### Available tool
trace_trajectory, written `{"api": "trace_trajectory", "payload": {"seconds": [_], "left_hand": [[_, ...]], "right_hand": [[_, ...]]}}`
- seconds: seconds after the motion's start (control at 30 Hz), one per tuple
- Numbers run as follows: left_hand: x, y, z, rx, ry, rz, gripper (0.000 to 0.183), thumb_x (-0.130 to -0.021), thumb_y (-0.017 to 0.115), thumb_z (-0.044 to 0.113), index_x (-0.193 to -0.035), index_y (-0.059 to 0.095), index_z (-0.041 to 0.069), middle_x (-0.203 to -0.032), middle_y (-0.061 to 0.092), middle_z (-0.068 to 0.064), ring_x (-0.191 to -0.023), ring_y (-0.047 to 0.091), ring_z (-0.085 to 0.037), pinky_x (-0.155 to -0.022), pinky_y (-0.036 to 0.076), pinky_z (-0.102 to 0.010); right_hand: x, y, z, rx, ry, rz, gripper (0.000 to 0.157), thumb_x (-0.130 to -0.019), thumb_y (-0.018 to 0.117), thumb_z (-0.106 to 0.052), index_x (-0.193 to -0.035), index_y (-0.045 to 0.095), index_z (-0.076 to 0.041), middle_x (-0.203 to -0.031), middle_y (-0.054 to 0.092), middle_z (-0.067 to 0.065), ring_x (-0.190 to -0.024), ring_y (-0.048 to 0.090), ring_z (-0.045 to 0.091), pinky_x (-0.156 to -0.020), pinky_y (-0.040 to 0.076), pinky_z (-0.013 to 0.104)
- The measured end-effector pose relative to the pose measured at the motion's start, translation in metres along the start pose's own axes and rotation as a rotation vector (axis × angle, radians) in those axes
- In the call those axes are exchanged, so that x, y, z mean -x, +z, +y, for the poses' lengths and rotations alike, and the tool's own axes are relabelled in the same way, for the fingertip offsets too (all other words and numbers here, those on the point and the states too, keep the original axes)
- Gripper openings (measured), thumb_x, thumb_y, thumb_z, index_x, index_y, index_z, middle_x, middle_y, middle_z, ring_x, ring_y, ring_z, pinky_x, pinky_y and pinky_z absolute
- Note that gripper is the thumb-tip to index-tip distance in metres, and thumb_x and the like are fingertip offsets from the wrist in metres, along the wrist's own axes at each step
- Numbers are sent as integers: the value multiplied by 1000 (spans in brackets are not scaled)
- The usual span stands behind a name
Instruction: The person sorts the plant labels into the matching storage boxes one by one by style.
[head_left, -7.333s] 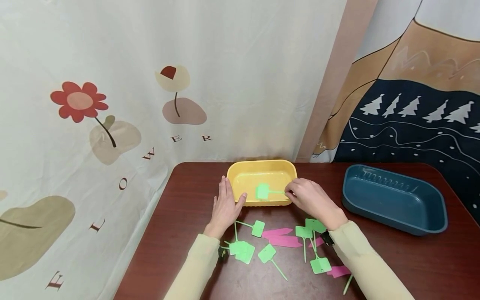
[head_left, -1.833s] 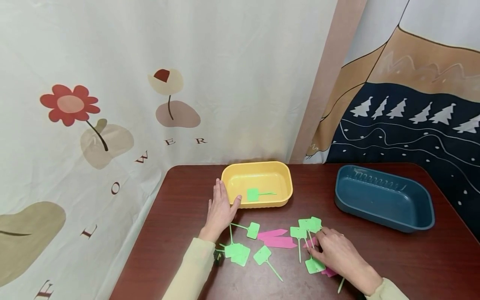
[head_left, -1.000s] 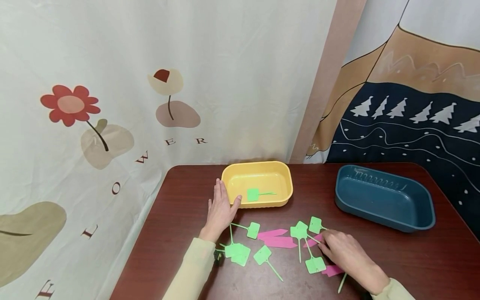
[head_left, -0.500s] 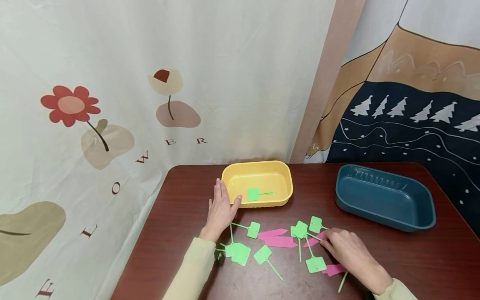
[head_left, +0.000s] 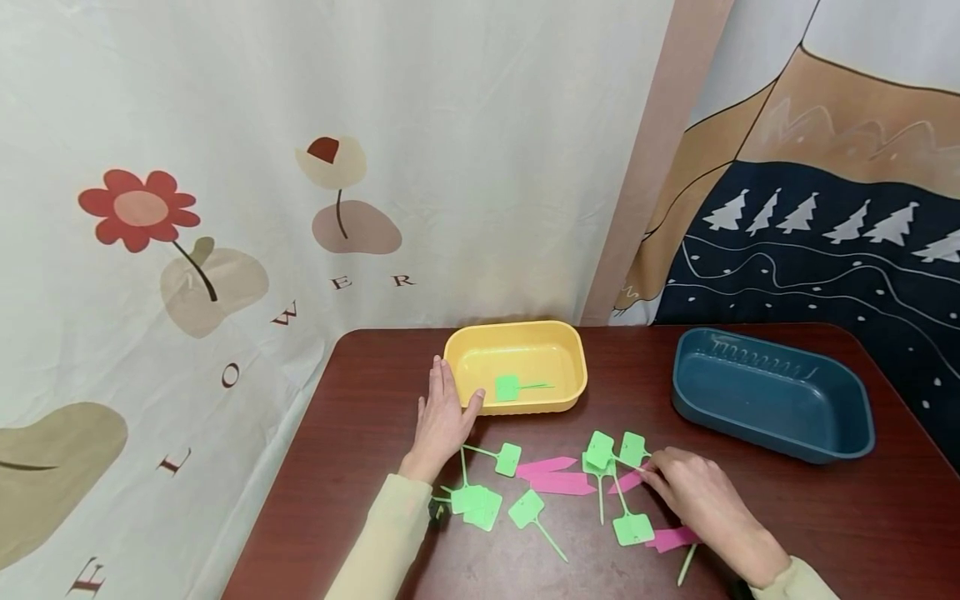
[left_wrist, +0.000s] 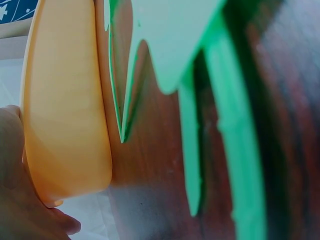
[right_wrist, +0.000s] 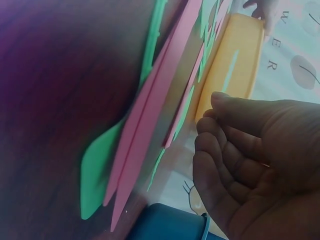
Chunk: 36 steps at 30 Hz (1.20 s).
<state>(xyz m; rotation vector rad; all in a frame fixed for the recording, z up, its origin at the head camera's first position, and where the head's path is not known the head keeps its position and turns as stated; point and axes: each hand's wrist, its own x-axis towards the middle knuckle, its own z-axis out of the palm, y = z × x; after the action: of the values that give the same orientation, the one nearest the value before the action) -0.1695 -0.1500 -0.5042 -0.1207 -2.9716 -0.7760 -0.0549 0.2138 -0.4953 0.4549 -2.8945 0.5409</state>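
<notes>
My right hand point(head_left: 701, 500) pinches the stem end of a green plant label point(head_left: 600, 448), whose square head points left over other labels. The right wrist view shows thumb and fingertips point(right_wrist: 216, 102) together on that thin stem. Straight fingers of my left hand point(head_left: 438, 425) rest along the left side of a yellow basin point(head_left: 536, 407), thumb at its front rim. Inside that basin lies a green label point(head_left: 507, 387) with more than one stem showing. Several green labels, such as this one point(head_left: 527, 509), lie on the table among pink pointed labels point(head_left: 562, 483).
A dark blue basin point(head_left: 772, 429) stands at the right rear of the brown table point(head_left: 345, 433). Printed curtains point(head_left: 487, 167) hang behind the table. More green labels point(head_left: 480, 507) overlap near my left wrist, and pink ones point(head_left: 671, 539) lie under my right forearm.
Earlier the right hand held a green label over the yellow basin; now that label lies inside. The right hand moved to the right-hand pile, drew out another label and now lifts it slightly. Left hand stays.
</notes>
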Motion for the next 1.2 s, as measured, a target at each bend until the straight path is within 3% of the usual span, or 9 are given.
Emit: {"api": "trace_trajectory", "payload": {"seconds": [0.33,0.6,0.83,1.2], "left_hand": [[1,-1,-1,8,-4,0,94,-105,50,54,-162,8,-7,-172,4,-21,-155,22,-39,-115,24,-71],[1,-3,2,20,-5,4,93,-105,51,53,-163,9,-7,-172,5,-21,-153,27,-40,-115,23,-70],[1,-2,2,23,0,9,92,-105,51,52,-162,12,-8,-171,8,-22,-149,34,-43,-114,25,-72],[2,-4,2,20,-12,2,93,-104,51,53,-162,10,-7,-172,5,-21,-151,30,-41,-114,25,-71]], "right_hand": [[-8,-2,-5,-27,-31,47,20,-82,87,-11,-79,70,-21,-71,51,-15,-64,48,1,-58,48,27],[-17,0,-13,-34,-51,78,18,-79,91,-14,-82,74,-20,-75,59,-13,-66,51,2,-60,50,27],[-27,0,-19,-41,-77,77,18,-81,89,-13,-83,72,-20,-75,56,-14,-67,50,2,-61,50,27],[-49,-1,-26,-44,-128,81,17,-80,91,-16,-86,75,-17,-77,61,-11,-70,54,4,-63,53,28]]}}
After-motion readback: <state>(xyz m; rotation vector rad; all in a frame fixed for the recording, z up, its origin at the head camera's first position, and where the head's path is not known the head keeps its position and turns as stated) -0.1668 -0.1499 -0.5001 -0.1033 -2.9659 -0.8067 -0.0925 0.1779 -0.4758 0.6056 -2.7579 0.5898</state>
